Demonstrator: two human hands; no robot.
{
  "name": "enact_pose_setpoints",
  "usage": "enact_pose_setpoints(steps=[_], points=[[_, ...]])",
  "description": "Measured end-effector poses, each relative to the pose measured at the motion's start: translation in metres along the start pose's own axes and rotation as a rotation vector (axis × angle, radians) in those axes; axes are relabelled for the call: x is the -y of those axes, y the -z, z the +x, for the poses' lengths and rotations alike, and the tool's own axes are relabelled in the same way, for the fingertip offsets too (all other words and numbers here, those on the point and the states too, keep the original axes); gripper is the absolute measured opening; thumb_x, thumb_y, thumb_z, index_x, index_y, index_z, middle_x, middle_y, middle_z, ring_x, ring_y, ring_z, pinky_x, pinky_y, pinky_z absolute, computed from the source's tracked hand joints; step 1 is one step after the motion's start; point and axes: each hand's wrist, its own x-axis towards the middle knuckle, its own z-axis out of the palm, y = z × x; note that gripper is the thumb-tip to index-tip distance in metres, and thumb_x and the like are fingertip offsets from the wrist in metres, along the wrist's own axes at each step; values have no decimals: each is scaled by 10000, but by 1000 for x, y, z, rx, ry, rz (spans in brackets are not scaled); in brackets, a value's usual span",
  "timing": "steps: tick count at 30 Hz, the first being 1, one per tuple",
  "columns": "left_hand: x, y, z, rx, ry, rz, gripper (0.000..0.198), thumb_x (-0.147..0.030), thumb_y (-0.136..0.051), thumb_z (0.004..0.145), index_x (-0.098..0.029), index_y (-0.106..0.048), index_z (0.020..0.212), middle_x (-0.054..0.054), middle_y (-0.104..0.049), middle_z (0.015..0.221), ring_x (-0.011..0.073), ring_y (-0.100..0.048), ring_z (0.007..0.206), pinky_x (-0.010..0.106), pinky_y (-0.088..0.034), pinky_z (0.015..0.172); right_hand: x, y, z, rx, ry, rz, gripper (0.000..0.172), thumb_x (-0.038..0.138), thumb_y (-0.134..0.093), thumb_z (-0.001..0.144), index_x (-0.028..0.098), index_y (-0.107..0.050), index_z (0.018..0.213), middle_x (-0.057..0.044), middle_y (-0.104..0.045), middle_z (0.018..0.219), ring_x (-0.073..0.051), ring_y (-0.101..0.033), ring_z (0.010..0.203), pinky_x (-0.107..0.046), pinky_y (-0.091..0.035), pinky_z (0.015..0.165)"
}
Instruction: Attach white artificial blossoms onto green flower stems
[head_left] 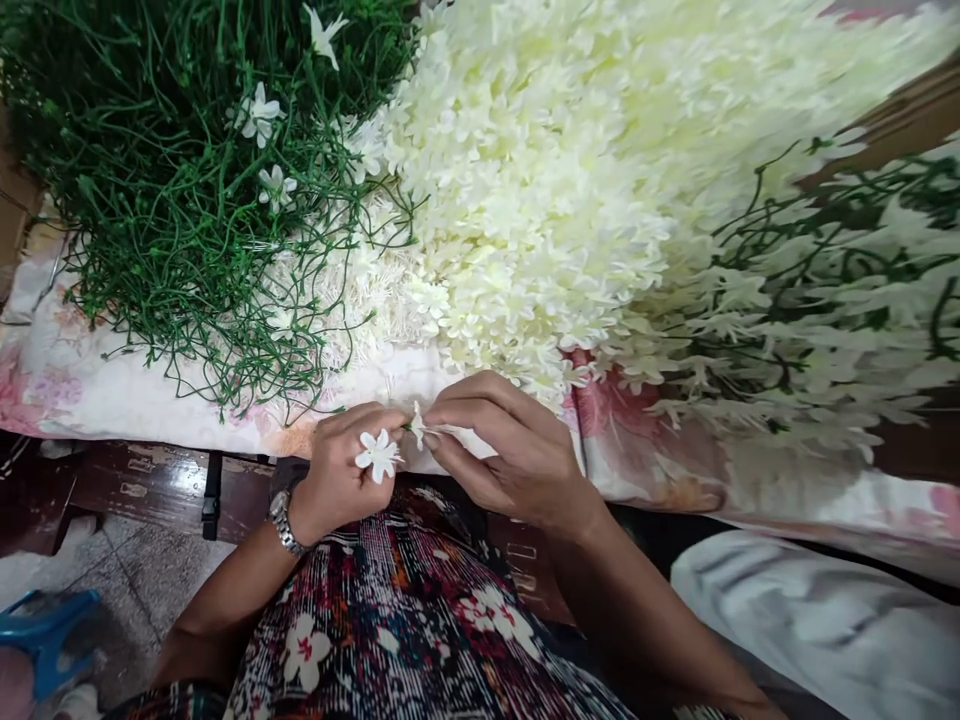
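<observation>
While the patterned garment (390,620) takes up the near ground and a metal watch (283,522) rings the left wrist, the fine work sits above the lap, at the near edge of the floral cloth (165,390). Left hand (345,465) curled closed, an open blossom (377,455) showing at the side of the fist, its stem apparently gripped inside but hidden. Right hand (521,455) in a precise pinch, thumb and fingertips meeting at a small flower (417,425), seen edge-on between the hands, a sliver of green at the left fingertips. Whether flower and green are joined or merely touching, cannot tell. Judgement on method: best to keep the left pinch close behind the joint so the thin green cannot bend, line the flower up straight with it, and press from the centre, since petals this thin would likely crease if squeezed. The held blossom should be kept turned out of the way, as now, lest the knuckles crush it. Just beyond the hands, pale filaments (375,280) lie loose; past them, tangled green stems (187,210) to the left, a deep heap of cream petals (540,200) in the middle, stemmed white flowers (817,310) to the right, all near enough for a short reach
</observation>
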Motion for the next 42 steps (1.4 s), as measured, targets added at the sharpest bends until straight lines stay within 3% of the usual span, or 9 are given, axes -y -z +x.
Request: enact_pose_setpoints(steps=[7,13,22,33,42], points=[[5,-4,-1,-55,-206,193,250,-101,-454,661,-122,-546,892,33,-502,636,128,-446,570,260,-384,521,2,0,-3,-53,-43,17,162,81,-536,687,151,-535,833,-32,-525,734,-120,-497,682,-267,-436,584],[10,-6,-1,-62,-283,307,251,-160,-437,714,-114,-538,939,44,-504,622,144,-437,578,280,-383,532,5,-2,-2,-50,-123,118,124,65,-507,700,132,-523,803,-34,-509,717,-104,-492,668,-241,-432,573],[9,-9,1,-32,-218,205,165,-125,-434,673,-124,-539,800,30,-457,601,130,-408,553,268,-363,511,1,-6,-3,-20,-136,87,118,63,-467,718,147,-484,798,-31,-520,718,-107,-496,677,-244,-425,581],[13,-13,0,-81,-162,125,237,-38,-431,593,-137,-517,790,20,-483,619,111,-428,550,233,-387,498,-4,-14,-3,-11,-141,101,126,68,-444,728,170,-471,797,-20,-515,706,-110,-502,673,-255,-433,584],[10,-13,2,-63,-102,122,147,-71,-419,627,-158,-485,726,1,-453,567,104,-394,510,228,-361,475,-5,-17,-3,-24,-139,79,142,60,-462,721,179,-481,796,-15,-544,702,-107,-526,667,-249,-449,586]])
